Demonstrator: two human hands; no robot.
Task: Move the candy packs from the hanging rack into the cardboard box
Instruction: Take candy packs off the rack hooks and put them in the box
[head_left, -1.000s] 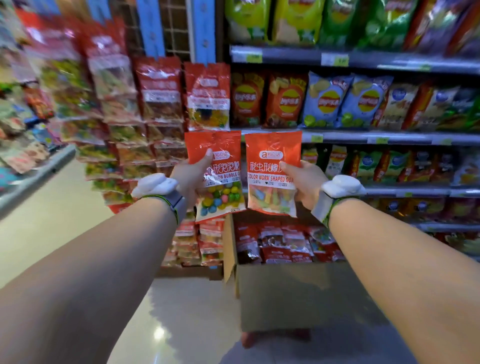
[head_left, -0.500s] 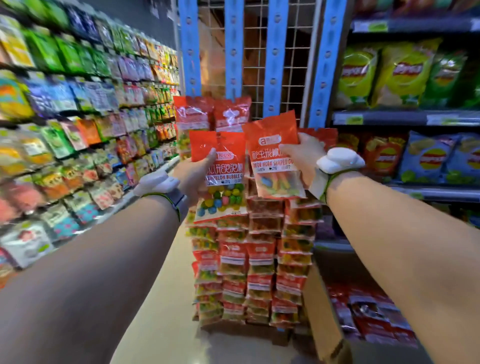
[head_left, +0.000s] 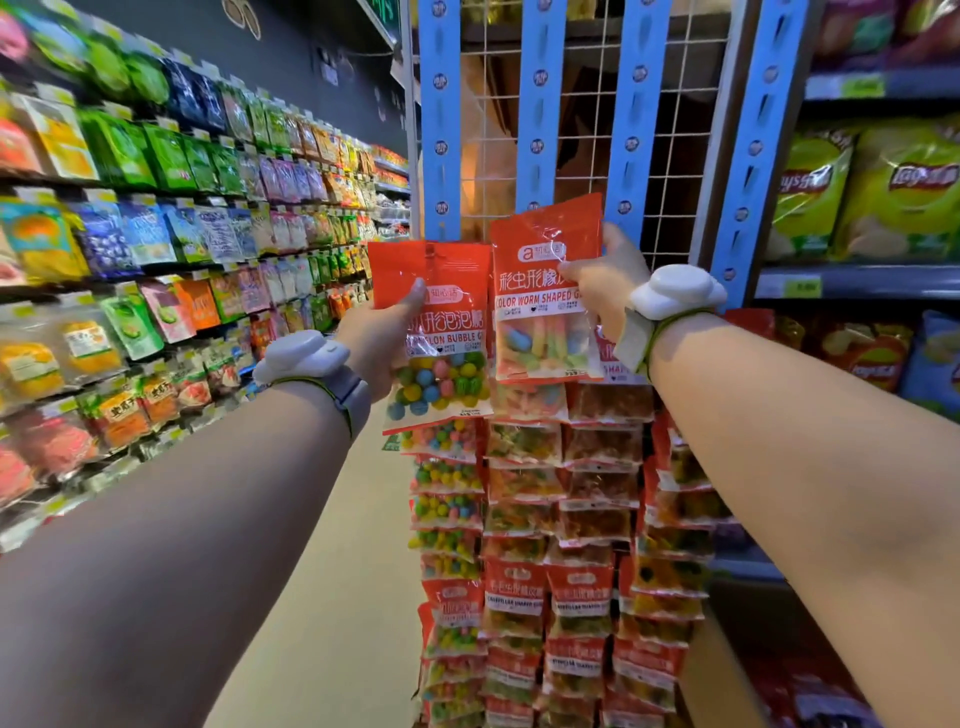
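My left hand grips an orange bubble-gum pack with coloured balls, held up in front of the hanging rack. My right hand grips an orange worm-shaped gummy pack, slightly higher and to the right, against the rack's wire grid. Below both packs, columns of orange candy packs hang down the rack. A flap of the cardboard box shows at the bottom right, mostly behind my right forearm.
Shelves of snack bags line the left side of the aisle. Shelves of chip bags stand to the right of the rack. Blue slotted strips run down the wire grid. The tan floor runs between.
The view has swung from the box up and left to the rack. Both hands, each still holding its pack, have risen to the top of the hanging columns.
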